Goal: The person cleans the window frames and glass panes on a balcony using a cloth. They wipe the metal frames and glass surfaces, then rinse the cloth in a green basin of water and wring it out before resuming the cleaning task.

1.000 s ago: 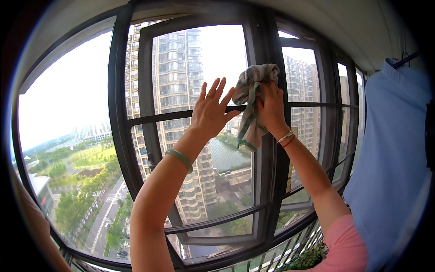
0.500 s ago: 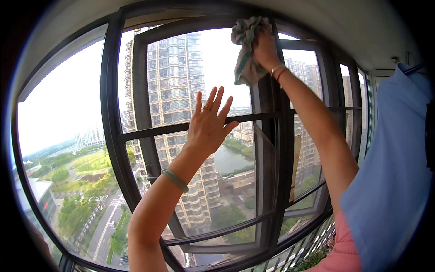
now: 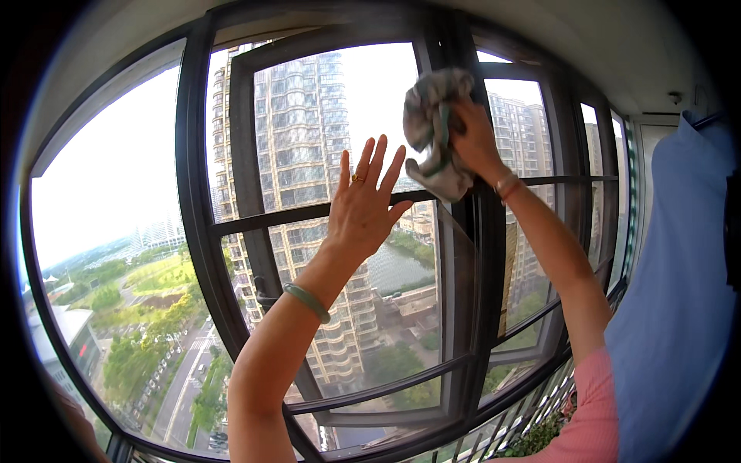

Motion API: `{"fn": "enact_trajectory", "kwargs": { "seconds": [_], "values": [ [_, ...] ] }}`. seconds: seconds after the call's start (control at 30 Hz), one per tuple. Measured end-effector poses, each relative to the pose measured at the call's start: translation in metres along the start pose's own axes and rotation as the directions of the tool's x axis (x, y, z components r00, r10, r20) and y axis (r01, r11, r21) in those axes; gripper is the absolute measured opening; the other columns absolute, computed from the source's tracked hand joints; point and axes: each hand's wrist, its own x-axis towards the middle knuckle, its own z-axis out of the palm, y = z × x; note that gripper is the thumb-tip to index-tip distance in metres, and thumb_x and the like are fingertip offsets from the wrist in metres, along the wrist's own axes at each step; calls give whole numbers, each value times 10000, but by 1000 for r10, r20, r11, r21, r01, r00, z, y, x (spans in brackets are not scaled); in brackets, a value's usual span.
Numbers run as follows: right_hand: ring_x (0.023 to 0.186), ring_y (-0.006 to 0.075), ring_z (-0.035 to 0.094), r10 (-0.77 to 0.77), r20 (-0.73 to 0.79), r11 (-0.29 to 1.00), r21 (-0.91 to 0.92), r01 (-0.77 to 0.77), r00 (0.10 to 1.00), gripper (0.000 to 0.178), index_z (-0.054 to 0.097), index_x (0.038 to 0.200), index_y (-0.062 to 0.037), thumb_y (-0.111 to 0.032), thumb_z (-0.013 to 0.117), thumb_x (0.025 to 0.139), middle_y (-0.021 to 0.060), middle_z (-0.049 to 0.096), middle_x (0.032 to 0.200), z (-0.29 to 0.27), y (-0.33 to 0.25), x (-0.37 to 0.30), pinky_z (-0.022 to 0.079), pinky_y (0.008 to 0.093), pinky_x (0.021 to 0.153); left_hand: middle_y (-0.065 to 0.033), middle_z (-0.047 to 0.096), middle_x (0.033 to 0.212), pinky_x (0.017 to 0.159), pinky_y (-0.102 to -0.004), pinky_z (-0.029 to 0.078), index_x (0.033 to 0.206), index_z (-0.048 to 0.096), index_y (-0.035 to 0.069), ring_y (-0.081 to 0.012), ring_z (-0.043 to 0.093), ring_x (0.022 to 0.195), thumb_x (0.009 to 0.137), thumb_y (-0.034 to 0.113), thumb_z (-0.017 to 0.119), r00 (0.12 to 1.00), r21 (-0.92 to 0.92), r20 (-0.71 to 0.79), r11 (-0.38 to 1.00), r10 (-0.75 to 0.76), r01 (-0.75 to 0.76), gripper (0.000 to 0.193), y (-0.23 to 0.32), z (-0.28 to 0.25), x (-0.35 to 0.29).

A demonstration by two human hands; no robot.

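Observation:
My right hand (image 3: 475,137) is closed around a crumpled cloth (image 3: 436,116), light grey-beige with green parts and blurred by motion. The cloth lies against the dark upright post of the window frame (image 3: 482,255), over the edge of the glass beside it. My left hand (image 3: 361,199) is open, fingers spread and pointing up, at the dark horizontal bar in the middle of the window. A yellow ring is on one of its fingers and a pale green bangle (image 3: 306,302) on the forearm. Whether the left palm touches the pane is hidden.
A blue garment (image 3: 675,293) hangs close on my right. Dark-framed panes curve round on both sides. Low at the right are a railing (image 3: 494,432) and green plants (image 3: 538,438). Through the glass show a tall building (image 3: 302,139), water, a road and greenery.
My right hand has come down along the window post with the cloth, from near the top of the frame. My left hand has stayed nearly in place, its fingers still spread.

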Motion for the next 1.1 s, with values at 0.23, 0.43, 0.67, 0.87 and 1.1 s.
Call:
{"fn": "enact_trajectory", "kwargs": {
  "seconds": [0.23,0.43,0.67,0.87,1.1],
  "values": [
    [1194,372,511,223,310,954,127,-273,924,417,572,1253,-20,4,599,839,169,539,1297,-47,-48,-58,436,420,1011,-142,173,1607,1222,-482,98,1539,269,189,-271,118,1501,950,484,541,998,32,54,999,-22,21,713,-6,3,-5],
    [1272,396,471,15,-16,1000,-1,-15,1000,453,544,1303,-48,29,549,857,199,466,1408,4,-10,-15,409,423,1049,-151,257,1577,1215,-476,130,1456,446,167,-294,154,1492,962,469,534,999,15,24,999,44,-45,585,-7,-6,-5],
    [1077,409,551,-85,-182,979,-199,48,980,241,639,1050,-30,-80,567,826,214,623,1093,52,44,155,422,481,976,-77,282,1581,1105,-738,69,1433,457,359,-288,159,1495,947,510,527,997,166,-3,983,-72,71,514,-39,-33,-59],
    [1021,392,651,148,-62,928,-336,-160,987,211,738,952,-69,-173,616,815,212,703,1008,103,-41,208,490,463,912,-103,281,1584,1093,-714,178,1424,459,399,-332,150,1494,956,511,510,986,280,-9,946,-166,162,484,-69,-58,-95],
    [1012,373,630,66,-57,953,-291,-80,996,301,729,972,-74,-273,584,799,215,688,1019,167,-154,239,412,527,934,-124,316,1568,1076,-672,256,1390,507,376,-351,209,1477,970,520,479,982,315,-41,930,-185,188,445,-62,-54,-91]
  ]
}}
